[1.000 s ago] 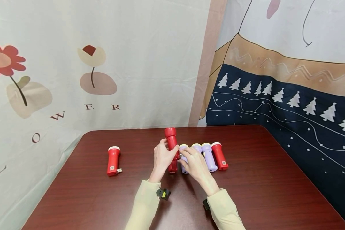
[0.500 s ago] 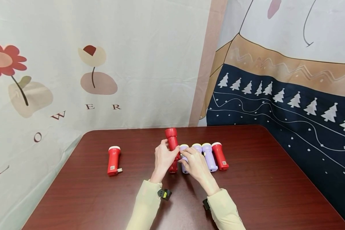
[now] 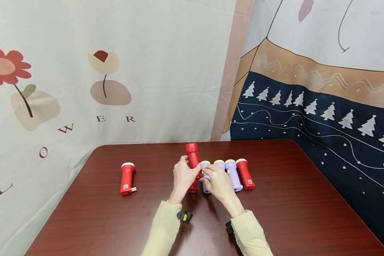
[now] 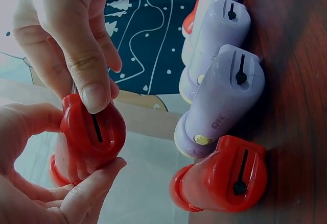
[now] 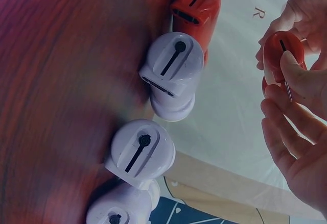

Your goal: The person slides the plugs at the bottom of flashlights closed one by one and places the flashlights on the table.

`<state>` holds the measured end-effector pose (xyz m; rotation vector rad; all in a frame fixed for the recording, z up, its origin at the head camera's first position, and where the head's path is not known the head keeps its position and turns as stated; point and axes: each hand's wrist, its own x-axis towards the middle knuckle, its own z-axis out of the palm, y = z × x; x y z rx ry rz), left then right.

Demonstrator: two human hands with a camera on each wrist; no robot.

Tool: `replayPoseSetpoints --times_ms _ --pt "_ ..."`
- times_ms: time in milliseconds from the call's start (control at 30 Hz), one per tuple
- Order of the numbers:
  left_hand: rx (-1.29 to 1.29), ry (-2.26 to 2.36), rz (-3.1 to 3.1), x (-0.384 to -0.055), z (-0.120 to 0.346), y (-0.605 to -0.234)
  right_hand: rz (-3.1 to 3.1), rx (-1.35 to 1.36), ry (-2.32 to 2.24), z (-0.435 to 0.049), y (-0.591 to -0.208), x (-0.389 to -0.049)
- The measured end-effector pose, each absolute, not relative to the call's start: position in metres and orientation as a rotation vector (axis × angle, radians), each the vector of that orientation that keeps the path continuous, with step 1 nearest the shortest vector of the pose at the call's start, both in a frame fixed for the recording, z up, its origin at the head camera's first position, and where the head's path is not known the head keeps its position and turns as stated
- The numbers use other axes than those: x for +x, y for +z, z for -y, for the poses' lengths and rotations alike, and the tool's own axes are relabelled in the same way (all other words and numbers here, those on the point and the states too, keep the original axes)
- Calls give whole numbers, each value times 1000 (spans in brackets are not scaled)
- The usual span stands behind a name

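My left hand (image 3: pixel 184 176) grips a red flashlight (image 3: pixel 192 156) around its body, lifted off the table with its head pointing away. At the flashlight's tail, my right hand (image 3: pixel 219 182) has its thumb (image 5: pixel 292 68) on the end face beside a black slot, its fingers close to thin metal prongs (image 5: pixel 288 90) at the edge. Beneath the held one, another red flashlight (image 4: pixel 225 180) lies on the table. To its right lie several lilac flashlights (image 4: pixel 227 94), partly hidden by my right hand in the head view.
A red flashlight (image 3: pixel 245 174) ends the row on the right. Another red flashlight (image 3: pixel 127 179), prongs (image 3: pixel 133 189) sticking out sideways, lies apart at the left of the brown table (image 3: pixel 83 217). Printed curtains (image 3: pixel 166 71) hang behind the table's far edge.
The hands and held flashlight stay almost in place. The whole scene shifts very slightly rightward in the head view.
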<state>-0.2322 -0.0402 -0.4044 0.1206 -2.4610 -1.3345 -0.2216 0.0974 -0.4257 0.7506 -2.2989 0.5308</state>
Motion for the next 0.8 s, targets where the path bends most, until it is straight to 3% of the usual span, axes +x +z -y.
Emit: replayPoseSetpoints --times_ms 800 --pt "122 -1326 2452 -233 40 -404 2275 747 526 -95 -424 -222"
